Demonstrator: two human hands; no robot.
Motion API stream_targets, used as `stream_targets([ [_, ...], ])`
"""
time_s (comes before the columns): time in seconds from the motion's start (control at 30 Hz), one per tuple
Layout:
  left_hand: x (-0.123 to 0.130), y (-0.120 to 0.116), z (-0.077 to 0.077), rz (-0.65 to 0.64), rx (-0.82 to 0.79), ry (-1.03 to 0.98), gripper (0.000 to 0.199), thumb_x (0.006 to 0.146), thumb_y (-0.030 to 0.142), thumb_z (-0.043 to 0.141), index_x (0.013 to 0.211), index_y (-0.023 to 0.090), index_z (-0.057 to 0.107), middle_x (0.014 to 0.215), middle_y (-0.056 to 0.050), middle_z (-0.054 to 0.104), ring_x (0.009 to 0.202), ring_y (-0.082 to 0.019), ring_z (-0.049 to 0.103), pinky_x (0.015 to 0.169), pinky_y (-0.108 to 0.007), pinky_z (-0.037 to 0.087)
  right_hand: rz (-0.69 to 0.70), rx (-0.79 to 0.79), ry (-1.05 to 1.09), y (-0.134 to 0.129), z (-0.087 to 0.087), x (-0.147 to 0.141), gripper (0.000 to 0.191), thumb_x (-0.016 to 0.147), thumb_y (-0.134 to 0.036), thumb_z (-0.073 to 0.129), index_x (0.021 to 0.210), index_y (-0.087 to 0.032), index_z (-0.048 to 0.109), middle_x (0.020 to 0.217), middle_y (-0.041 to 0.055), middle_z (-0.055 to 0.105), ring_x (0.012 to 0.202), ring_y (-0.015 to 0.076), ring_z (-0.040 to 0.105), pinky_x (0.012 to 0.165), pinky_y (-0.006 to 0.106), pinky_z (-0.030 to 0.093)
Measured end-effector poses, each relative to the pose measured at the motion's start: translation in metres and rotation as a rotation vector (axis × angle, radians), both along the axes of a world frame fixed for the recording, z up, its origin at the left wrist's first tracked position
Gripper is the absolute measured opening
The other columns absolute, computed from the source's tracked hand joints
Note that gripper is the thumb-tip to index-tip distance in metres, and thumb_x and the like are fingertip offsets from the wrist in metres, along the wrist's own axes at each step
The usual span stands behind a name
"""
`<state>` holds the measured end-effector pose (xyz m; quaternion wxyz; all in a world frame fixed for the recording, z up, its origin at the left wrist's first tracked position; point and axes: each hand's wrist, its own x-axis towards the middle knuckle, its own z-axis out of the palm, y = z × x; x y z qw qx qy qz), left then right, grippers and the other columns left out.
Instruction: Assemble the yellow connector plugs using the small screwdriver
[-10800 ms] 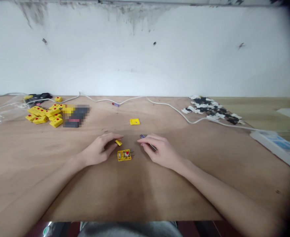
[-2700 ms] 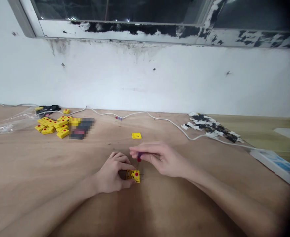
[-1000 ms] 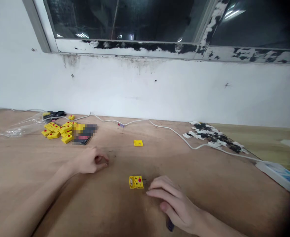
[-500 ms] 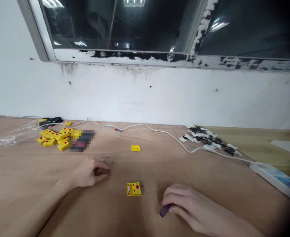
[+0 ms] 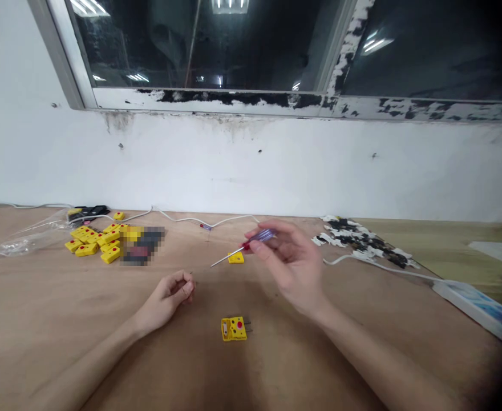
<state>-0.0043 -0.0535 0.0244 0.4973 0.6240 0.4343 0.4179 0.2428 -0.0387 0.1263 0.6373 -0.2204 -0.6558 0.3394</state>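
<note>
My right hand [image 5: 287, 257] holds a small screwdriver [image 5: 257, 237] in its fingertips, with a clear purple handle, a red collar and a thin steel shaft. The shaft slants down to the left, and its tip hangs over the wood near a small yellow block [image 5: 236, 258]. Below the hands, a yellow connector [image 5: 234, 329] with a red dot and metal pins lies flat on the plywood tabletop [image 5: 251, 365], touched by neither hand. My left hand [image 5: 169, 299] rests with curled fingers, nothing visible in them, to the left of that connector.
Several yellow connectors [image 5: 90, 244] lie at back left, beside a pixelated dark object [image 5: 142, 246] and a plastic bag [image 5: 24, 242]. A white cable [image 5: 191, 220] runs along the wall. Black-and-white parts [image 5: 362, 240] lie back right, with a white box [image 5: 476, 308] at the right edge.
My right hand has risen from the lower right to above the table's middle, with the screwdriver shaft now showing. My left hand has shifted slightly toward the connector.
</note>
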Motion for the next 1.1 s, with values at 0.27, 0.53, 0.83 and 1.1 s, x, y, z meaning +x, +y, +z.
stream_targets([
  [0.27,0.040,-0.019,-0.006,-0.045,-0.348,-0.612,0.033,0.084,0.043,0.073,0.080,0.015,0.056,0.078,0.000,0.053,0.061,-0.007,0.048,0.055,-0.020,0.038,0.011,0.144,-0.232,-0.016,-0.032,-0.013,0.025,0.090,-0.013,0.065,0.112,-0.024,0.067,0.099,0.0051,0.073,0.087,0.0169,0.072,0.079,0.032,0.063],
  [0.53,0.040,-0.018,-0.007,-0.025,-0.382,-0.686,0.032,0.083,0.041,0.075,0.078,0.015,0.056,0.076,0.001,0.054,0.060,-0.008,0.048,0.055,-0.020,0.040,-0.010,0.135,-0.247,-0.014,-0.040,-0.016,0.032,0.090,-0.011,0.064,0.118,-0.025,0.065,0.102,0.0050,0.072,0.088,0.0165,0.071,0.080,0.032,0.063],
  [0.83,0.038,-0.019,-0.005,-0.023,-0.376,-0.686,0.029,0.082,0.036,0.076,0.078,0.014,0.058,0.075,0.000,0.055,0.061,-0.008,0.049,0.055,-0.020,0.043,-0.041,0.190,-0.232,-0.018,-0.042,-0.017,0.044,0.086,-0.003,0.065,0.121,-0.029,0.065,0.103,0.0027,0.071,0.089,0.0147,0.069,0.081,0.030,0.062],
  [1.1,0.038,-0.018,-0.006,0.001,-0.380,-0.694,0.029,0.082,0.036,0.076,0.079,0.014,0.057,0.076,0.000,0.054,0.061,-0.008,0.049,0.054,-0.019,0.043,-0.054,0.188,-0.200,-0.015,-0.044,-0.016,0.048,0.086,-0.002,0.065,0.126,-0.030,0.064,0.103,0.0027,0.072,0.088,0.0141,0.071,0.080,0.029,0.062],
])
